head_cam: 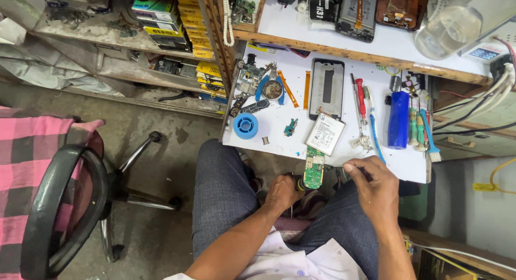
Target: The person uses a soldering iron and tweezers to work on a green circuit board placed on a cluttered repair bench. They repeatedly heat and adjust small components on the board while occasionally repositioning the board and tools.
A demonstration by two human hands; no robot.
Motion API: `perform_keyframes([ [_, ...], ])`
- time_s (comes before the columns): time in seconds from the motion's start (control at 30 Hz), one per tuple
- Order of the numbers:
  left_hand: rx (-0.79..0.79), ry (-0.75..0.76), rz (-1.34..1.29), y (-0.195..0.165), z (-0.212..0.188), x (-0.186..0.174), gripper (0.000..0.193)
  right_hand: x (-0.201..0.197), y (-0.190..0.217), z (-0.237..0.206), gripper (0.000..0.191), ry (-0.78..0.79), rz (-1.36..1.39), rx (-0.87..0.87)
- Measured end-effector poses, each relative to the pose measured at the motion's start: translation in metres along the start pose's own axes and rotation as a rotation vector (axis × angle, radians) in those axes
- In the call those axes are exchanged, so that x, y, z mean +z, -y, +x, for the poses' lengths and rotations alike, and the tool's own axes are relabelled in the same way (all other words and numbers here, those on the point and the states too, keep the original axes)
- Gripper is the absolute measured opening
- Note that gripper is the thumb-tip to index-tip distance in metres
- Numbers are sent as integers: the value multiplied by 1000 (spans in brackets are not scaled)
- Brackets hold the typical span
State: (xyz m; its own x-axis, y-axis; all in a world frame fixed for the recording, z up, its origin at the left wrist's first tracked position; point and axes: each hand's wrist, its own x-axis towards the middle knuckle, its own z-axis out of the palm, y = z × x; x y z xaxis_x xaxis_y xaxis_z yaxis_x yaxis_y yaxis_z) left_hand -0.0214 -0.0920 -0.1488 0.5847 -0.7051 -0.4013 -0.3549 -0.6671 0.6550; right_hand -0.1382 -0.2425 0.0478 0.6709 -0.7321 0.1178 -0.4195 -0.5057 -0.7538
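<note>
Going left to right from my seat: my left hand [280, 193] hangs below the worktop [279, 113] edge, over my lap, its grip closed round the bottom of a green circuit board [313, 168]. The board stands nearly upright, its top end level with the worktop edge, just below a white battery [324, 134] lying there. I judge the board light and stiff but fragile: thin, with small parts on its face that would not like pressure. The edges and the bare lower end look the safest places to hold, and that is where my fingers seem to be. It should not slip, though it could snap if bent.

My right hand [376, 189] sits just right of the board, by the worktop edge. Thumb and forefinger are pinched together, perhaps on something small; I cannot tell what.

Further right on the worktop lie a red screwdriver [360, 99] and a blue cylinder [398, 120].
</note>
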Motion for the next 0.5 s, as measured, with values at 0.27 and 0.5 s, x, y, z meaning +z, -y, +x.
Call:
perform_keyframes([
  [0.27,25,19,-11,-1,0,-4,37,5,9,0,17,-11,-15,3],
  [0.5,49,14,-17,-1,-2,-6,35,7,11,0,18,-12,-29,-16],
])
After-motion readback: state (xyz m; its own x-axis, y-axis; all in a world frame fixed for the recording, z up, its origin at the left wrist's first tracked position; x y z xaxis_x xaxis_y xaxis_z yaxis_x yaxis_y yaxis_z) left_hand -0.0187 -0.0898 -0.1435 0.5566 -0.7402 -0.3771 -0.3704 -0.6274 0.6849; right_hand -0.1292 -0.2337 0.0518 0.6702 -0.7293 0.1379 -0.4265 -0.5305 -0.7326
